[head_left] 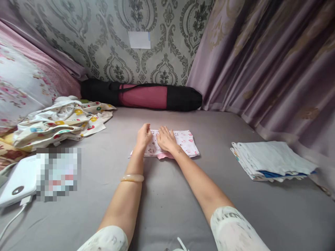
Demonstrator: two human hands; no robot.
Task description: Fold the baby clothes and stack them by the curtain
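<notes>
A folded white garment with a pink print (186, 141) lies flat on the grey bed sheet, with a bit of plain pink cloth (165, 155) poking out at its near edge. My left hand (144, 136) is at the garment's left side, its fingers curled closed on the edge; the fingertips are partly hidden. Flat on top of the garment, near its middle, rests my right hand (166, 138) with the fingers stretched out. A pale bangle (132, 178) circles my left forearm.
To the right sits a stack of folded clothes (274, 158). At left lie a loose printed garment (68, 118) and a white power bank (22, 177) with a cable, beside a blurred-out item (60, 174). A black and red long bag (142, 97) lies along the wall.
</notes>
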